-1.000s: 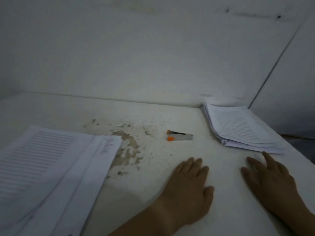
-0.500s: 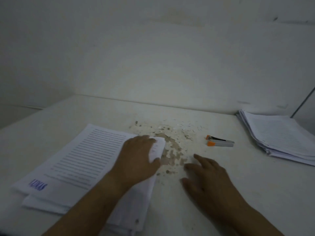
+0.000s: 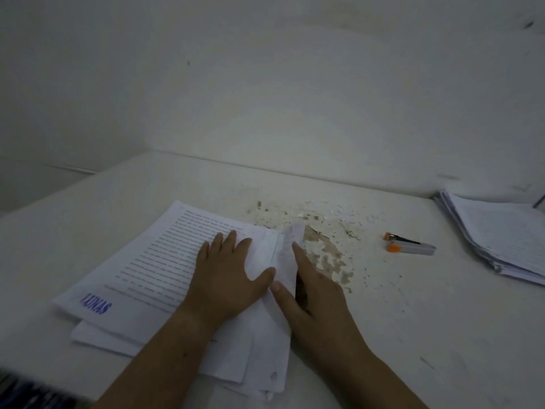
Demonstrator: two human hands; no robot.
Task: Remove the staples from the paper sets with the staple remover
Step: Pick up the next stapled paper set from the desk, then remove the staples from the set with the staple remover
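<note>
I see matt white printed paper in the near stack [image 3: 165, 261], creased along its right edge. The surface [image 3: 383, 320] is matt white, its coating flaked to rough brown patches. The remover [image 3: 411, 246] looks grey metal with orange plastic ends.

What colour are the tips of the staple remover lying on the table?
Orange tips on the grey staple remover; the head view shows it best.

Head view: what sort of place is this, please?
Probably an office or study desk: a printed paper stack, a second stack at the right, and a staple remover lie on a worn white table against a bare wall.
</note>
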